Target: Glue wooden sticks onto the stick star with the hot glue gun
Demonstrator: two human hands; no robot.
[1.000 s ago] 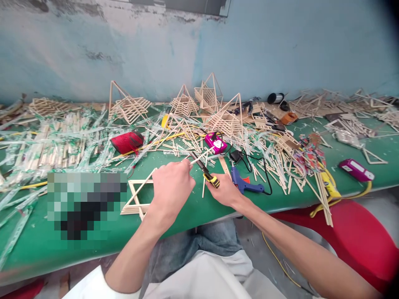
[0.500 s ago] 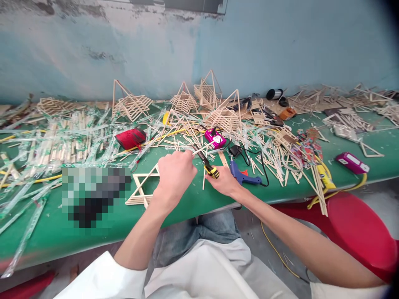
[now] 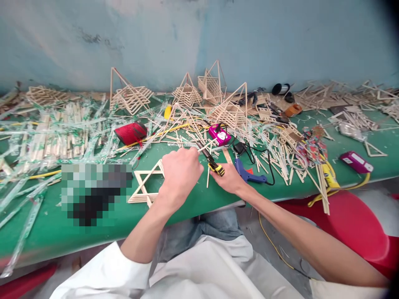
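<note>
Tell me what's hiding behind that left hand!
Behind the left hand lies a wooden star on the green table. Its left side shows, but its right side is covered. A pale stick pokes out of the hand; any part inside can't be seen.

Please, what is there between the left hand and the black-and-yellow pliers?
In the head view, a thin wooden stick juts from the left hand across the jaws of the pliers; whether they grip it is unclear.
</note>
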